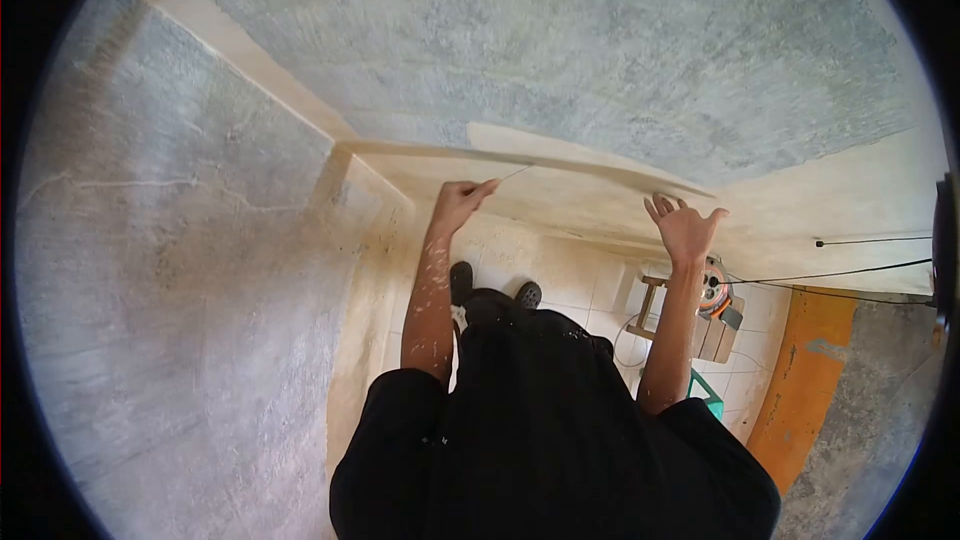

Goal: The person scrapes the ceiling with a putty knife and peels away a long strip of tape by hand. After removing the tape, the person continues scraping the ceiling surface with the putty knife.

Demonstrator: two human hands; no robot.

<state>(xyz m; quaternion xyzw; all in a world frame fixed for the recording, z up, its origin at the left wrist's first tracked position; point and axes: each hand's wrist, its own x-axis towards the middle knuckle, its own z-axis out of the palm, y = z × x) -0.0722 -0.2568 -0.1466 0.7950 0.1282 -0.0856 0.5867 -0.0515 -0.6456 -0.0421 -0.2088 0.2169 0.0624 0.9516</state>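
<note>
My left hand is closed in a pinch around a thin tool, whose narrow tip points toward the wall. Paint-like white specks cover that forearm. On the right, my right hand is raised near the wall with its fingers spread and nothing in it. Ahead of both hands is a wall, rough grey above and smooth cream below. A lighter smooth patch reaches up into the grey part.
A wooden stool with a round orange-and-grey object stands at the right, beside a green plastic item. Black cables run along the right wall. Dark clogs stand on the white tiled floor.
</note>
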